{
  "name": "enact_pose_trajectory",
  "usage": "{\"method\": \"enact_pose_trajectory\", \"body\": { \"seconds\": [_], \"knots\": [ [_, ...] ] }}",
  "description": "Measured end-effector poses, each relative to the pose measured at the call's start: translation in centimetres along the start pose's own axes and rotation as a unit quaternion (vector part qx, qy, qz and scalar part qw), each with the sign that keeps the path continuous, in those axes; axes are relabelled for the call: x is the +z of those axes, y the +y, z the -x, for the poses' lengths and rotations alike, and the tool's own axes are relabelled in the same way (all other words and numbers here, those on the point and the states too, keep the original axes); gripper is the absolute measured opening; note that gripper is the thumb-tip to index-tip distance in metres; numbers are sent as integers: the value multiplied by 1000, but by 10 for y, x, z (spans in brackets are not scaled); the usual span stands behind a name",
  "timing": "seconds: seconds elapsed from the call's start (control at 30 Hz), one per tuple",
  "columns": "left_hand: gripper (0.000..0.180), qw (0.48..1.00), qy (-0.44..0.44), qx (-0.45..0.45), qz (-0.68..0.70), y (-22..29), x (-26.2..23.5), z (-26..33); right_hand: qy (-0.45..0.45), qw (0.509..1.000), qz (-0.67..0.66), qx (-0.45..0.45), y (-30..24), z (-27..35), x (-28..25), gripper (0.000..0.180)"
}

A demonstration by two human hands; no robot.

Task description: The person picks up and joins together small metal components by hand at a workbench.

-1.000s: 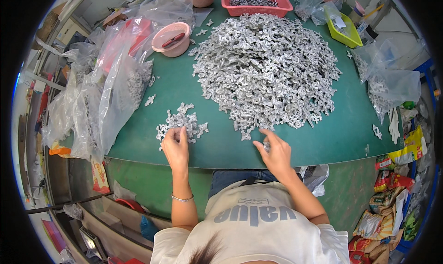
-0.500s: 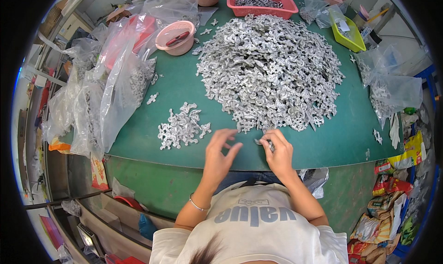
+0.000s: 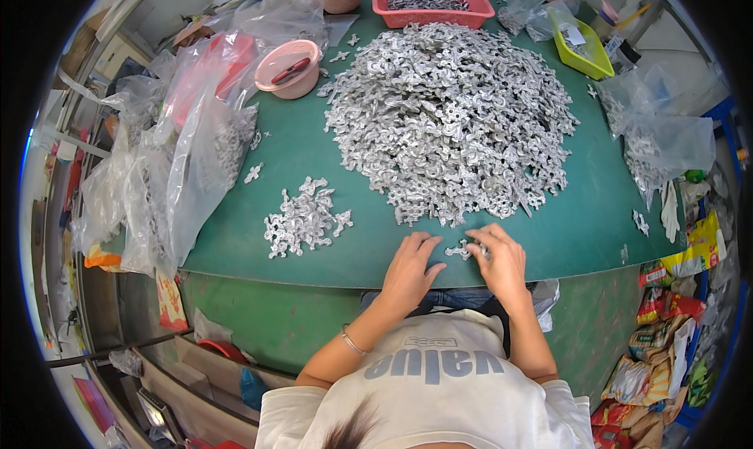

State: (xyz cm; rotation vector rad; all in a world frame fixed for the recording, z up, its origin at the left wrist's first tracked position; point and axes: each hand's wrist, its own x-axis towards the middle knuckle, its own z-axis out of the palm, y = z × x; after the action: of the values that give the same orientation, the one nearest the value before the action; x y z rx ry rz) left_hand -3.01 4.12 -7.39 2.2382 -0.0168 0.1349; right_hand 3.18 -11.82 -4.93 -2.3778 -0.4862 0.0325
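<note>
Between my hands, near the table's front edge, is a small silver cross-shaped metal piece. My right hand pinches its right end, and more of the metal may be hidden under those fingers. Just left of it, my left hand has its thumb apart from its fingers, with nothing seen in it. A large heap of similar silver pieces rises right beyond both hands. To the left lies a smaller pile of the same pieces.
Clear plastic bags of pieces crowd the green table's left side. Behind are a pink basket with a red-handled tool, a pink tray and a yellow-green tray. More bags and a white glove lie right.
My right hand has shifted right and nearer me, with the metal piece now showing at its fingertips. My left hand has moved right, nearer the right hand. The view has shifted slightly.
</note>
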Motion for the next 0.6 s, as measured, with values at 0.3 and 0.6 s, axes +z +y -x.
{"method": "enact_pose_trajectory", "body": {
  "seconds": [0.3, 0.6],
  "knots": [
    [15, 990, 104, 99, 17, -10, 27, -12, -45, 998, 25, 32, 6, 8, 3, 22],
    [9, 862, 18, -158, 481, 37, -25, -7, 13, 953, -301, 2, -27, 12, -33, 14]
  ]
}}
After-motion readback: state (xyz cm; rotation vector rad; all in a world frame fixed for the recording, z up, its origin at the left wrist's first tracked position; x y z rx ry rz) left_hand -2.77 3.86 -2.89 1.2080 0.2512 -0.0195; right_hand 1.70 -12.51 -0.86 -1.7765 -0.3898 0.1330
